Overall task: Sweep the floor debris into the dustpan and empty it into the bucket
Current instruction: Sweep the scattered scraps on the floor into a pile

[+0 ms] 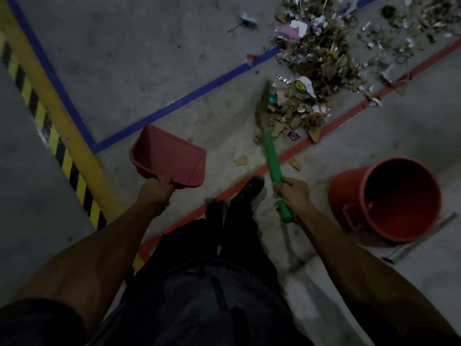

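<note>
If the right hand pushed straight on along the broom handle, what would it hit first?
The right hand points up the green broom toward its bristles, which sit at the near edge of the debris pile. That scrap cardboard and paper would likely be met first, though depth is hard to judge here.

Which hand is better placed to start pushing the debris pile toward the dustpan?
Right hand: it grips the green-handled broom, bristles already at the paper debris pile. Left hand holds the red plastic dustpan.
</note>
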Tool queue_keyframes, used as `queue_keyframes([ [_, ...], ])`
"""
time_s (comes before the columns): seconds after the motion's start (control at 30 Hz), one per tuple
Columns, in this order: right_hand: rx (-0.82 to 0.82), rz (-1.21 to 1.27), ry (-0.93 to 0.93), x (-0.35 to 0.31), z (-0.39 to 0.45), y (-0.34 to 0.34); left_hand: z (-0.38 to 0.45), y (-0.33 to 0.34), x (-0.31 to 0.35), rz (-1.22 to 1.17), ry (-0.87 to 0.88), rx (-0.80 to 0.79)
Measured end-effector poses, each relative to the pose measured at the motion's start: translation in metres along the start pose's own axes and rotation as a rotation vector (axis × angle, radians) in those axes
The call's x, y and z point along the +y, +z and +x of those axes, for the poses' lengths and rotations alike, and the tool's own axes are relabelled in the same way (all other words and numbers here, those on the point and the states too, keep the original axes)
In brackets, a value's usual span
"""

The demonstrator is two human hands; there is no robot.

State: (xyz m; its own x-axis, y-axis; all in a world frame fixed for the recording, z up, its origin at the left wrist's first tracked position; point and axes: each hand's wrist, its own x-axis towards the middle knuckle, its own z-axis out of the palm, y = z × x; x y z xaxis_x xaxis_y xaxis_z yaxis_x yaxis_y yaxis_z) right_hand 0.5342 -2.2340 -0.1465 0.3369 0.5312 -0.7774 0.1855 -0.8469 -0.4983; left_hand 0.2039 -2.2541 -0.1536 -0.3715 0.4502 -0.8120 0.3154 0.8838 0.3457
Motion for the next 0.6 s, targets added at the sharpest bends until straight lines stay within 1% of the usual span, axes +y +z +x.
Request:
queue_keyframes([
  [0.17, -0.137, -0.127, -0.017, 0.034, -0.041, 0.008, -0.001, 0.001, 0.000, -0.020, -0.005, -0.028],
  [0.3, -0.225, -0.143, 0.069, 0.053, -0.051, 0.004, -0.001, 0.006, 0.004, -0.021, 0.018, -0.034],
  [0.37, -0.210, -0.125, 0.124, 0.055, -0.045, -0.005, -0.002, 0.010, 0.007, -0.020, 0.028, -0.039],
  [0.47, -0.131, -0.058, 0.185, 0.048, -0.020, -0.026, -0.004, 0.014, 0.012, -0.014, 0.035, -0.046],
  [0.6, 0.003, 0.002, 0.104, 0.031, 0.006, -0.048, -0.004, 0.020, 0.017, -0.008, 0.042, -0.050],
])
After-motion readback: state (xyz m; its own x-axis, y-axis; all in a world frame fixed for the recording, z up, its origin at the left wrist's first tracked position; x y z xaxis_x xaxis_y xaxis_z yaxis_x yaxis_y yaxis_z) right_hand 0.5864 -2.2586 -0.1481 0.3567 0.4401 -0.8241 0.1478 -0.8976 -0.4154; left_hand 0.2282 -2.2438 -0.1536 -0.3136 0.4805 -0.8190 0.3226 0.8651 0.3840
